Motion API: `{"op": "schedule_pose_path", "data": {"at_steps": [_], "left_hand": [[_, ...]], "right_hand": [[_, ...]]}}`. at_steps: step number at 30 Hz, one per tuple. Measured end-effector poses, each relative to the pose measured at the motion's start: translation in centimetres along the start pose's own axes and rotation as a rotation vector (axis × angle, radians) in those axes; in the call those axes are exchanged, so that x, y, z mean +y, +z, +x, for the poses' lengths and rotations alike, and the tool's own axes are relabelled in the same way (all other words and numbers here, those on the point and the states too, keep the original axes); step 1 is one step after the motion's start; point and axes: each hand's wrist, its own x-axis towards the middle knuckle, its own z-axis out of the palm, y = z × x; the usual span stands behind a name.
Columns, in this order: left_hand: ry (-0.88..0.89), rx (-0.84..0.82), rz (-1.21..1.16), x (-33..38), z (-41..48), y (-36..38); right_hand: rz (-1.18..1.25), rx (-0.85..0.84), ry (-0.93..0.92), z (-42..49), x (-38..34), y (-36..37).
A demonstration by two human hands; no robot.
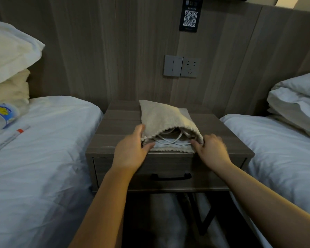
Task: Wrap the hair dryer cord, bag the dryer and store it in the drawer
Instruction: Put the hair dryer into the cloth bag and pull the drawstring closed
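A beige drawstring bag (161,117) lies on top of the wooden nightstand (115,138), its mouth facing me. Inside the mouth I see the white hair dryer (168,141) and loops of its white cord (177,138). My left hand (132,151) grips the left side of the bag's mouth, thumb on the lower edge. My right hand (211,149) pinches the right side of the mouth. The nightstand's drawer (213,169) is shut, its black handle (171,176) below my hands.
White beds flank the nightstand, left bed (43,158) and right bed (276,158). A plastic bottle (4,113) and a pen-like stick (13,137) lie on the left bed. Pillows (9,56) are stacked at both heads. A wall switch and socket panel (182,66) sits above the nightstand.
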Motion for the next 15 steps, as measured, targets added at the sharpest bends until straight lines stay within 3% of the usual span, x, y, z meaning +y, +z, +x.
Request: {"op": "schedule_pose_path", "data": {"at_steps": [2, 5, 11, 15], "left_hand": [[0.032, 0.033, 0.1, 0.4, -0.1, 0.2], [0.008, 0.024, 0.001, 0.8, -0.2, -0.2], [-0.071, 0.09, -0.722, 4.4, -0.8, -3.3], [-0.069, 0.087, -1.018, 7.4, -1.7, -5.5]], "right_hand": [[-0.046, 0.02, -0.057, -0.2, -0.2, 0.2], [0.093, 0.046, -0.078, -1.0, -0.5, -0.1], [0.76, 0.063, 0.114, -2.7, -1.7, -4.3], [0.925, 0.09, 0.067, -3.9, -2.0, -7.9]]}}
